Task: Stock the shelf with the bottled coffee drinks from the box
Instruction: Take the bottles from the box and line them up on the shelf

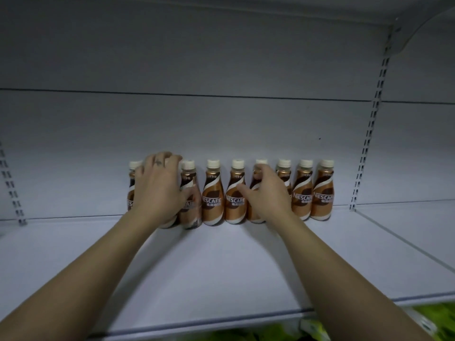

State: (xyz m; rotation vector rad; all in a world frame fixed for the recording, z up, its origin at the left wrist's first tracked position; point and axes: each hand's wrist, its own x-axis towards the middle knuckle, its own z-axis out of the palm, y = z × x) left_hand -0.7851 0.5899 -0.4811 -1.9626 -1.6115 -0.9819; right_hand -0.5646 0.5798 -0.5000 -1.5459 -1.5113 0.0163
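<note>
Several brown coffee bottles point(213, 193) with white caps stand in a row against the back panel of the white shelf point(221, 262). My left hand point(158, 188) is wrapped around a bottle near the row's left end and hides most of it; another bottle point(131, 188) shows just left of it. My right hand point(267, 193) grips a bottle point(257, 173) right of the middle, with the thumb toward the neighbouring bottle point(236, 193). Two bottles point(322, 193) at the right end stand untouched. The box is not in view.
The shelf's bare white surface stretches in front of the row and to both sides. Slotted uprights point(369, 134) run up the back panel at right and left point(12, 190). A shelf bracket point(413, 23) hangs at upper right. Green packages point(430, 316) show below the front edge.
</note>
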